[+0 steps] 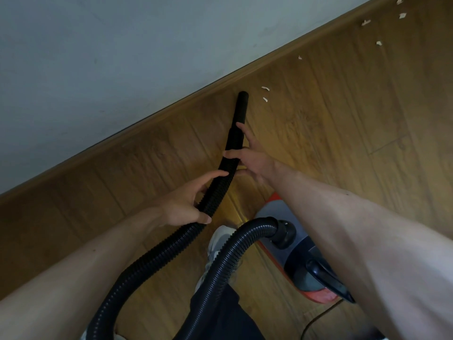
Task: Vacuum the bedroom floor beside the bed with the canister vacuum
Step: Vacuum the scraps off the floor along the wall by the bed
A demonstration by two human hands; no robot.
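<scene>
- While both hands grip the black ribbed hose, its rigid nozzle points toward 12 o'clock, tip low against the wood floor just beside the baseboard.
- Left hand: fingers curled around the ribbed section, thumb on top, closed on the hose.
- Right hand: farther up, at the hose-to-nozzle joint; fingers only loosely wrapped, index finger extended along the tube, palm partly off it.
- Canister vacuum, grey with orange trim, sits on the floor at 5 o'clock, partly hidden under the right forearm; hose loops out of its black socket and back toward 7 o'clock.
- Pale scraps lie just right of the nozzle tip; more scraps trail toward 1 o'clock along the baseboard.
- White shoe visible under the hose loop.
- Bed: not in frame.
</scene>
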